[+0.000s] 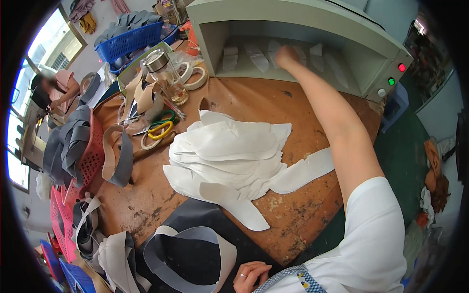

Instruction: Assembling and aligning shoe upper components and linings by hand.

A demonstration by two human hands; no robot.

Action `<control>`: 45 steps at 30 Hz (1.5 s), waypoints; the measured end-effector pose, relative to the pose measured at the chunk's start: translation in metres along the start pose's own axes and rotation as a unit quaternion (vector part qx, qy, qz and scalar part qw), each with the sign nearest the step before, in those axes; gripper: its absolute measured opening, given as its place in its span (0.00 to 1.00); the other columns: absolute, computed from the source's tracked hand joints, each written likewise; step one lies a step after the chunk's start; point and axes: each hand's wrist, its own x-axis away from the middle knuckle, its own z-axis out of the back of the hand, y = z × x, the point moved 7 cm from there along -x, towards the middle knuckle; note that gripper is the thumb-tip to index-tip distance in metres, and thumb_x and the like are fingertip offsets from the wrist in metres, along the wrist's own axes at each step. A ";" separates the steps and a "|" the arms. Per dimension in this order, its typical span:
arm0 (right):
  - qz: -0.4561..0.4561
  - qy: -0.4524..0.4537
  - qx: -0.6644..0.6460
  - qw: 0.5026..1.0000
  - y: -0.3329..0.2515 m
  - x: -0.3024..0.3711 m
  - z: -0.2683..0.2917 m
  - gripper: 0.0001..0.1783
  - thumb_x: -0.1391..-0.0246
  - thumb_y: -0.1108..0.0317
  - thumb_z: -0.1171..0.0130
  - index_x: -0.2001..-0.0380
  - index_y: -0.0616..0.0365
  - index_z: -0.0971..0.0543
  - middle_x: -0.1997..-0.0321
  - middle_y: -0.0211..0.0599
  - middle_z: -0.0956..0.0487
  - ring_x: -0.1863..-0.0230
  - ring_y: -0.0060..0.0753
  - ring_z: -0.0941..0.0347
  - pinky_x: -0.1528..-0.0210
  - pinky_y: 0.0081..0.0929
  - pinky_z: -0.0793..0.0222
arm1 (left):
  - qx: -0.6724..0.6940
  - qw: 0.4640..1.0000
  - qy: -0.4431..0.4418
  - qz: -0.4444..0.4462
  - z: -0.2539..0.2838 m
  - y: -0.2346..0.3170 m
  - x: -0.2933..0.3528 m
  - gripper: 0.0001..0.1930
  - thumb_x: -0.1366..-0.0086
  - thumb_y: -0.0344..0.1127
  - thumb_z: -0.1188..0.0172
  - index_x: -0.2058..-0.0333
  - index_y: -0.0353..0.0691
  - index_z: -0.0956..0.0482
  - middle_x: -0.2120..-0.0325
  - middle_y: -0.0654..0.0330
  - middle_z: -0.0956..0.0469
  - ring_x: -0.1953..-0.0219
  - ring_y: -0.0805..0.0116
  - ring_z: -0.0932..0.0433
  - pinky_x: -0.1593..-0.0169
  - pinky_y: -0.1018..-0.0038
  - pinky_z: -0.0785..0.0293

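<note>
My right arm stretches up into a pale grey box-shaped heater (298, 10) with an open front. Inside it my right hand (287, 56) is closed among several white cut pieces (257, 57) laid out on the floor of the box. What its fingers hold, if anything, is hidden. Close to my body, at the lower edge, my left hand (251, 276) rests with curled fingers, and nothing shows in them. Between the hands lies a loose heap of white curved fabric pieces (224, 146). One white strip (303, 171) sticks out to the right of the heap.
A grey-and-beige band loop (227, 256) stands on a black mat (195, 212). Yellow-handled scissors (160, 131), a glass jar (168, 80) and tape rolls (196, 78) sit at the left back. Pink baskets (93, 151) and a blue basket (129, 44) hold grey pieces. Another person (63, 88) sits far left.
</note>
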 end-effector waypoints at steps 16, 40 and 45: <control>-0.096 -0.148 -0.038 0.984 -0.046 0.008 -0.012 0.19 0.50 0.67 0.40 0.52 0.54 0.17 0.45 0.46 0.20 0.41 0.46 0.24 0.44 0.38 0.25 | 0.013 1.000 -0.014 -0.005 0.000 -0.005 -0.005 0.15 0.52 0.15 0.34 0.63 0.35 0.17 0.69 0.51 0.21 0.63 0.55 0.20 0.59 0.67 0.23; 0.612 -0.311 -0.181 0.704 -0.122 0.380 0.321 0.15 0.54 0.81 0.42 0.60 0.58 0.22 0.71 0.37 0.20 0.72 0.35 0.20 0.71 0.28 0.28 | 0.027 0.998 0.051 -0.020 0.032 0.053 -0.018 0.23 0.44 0.25 0.30 0.49 0.34 0.25 0.49 0.54 0.26 0.49 0.64 0.24 0.50 0.72 0.25; 0.652 -0.293 -0.274 0.644 -0.109 0.473 0.324 0.12 0.52 0.78 0.36 0.61 0.62 0.19 0.70 0.36 0.18 0.70 0.37 0.19 0.68 0.29 0.24 | 0.109 0.992 -0.062 -0.007 0.020 0.079 -0.010 0.18 0.42 0.28 0.30 0.54 0.31 0.22 0.64 0.57 0.19 0.61 0.70 0.20 0.53 0.76 0.25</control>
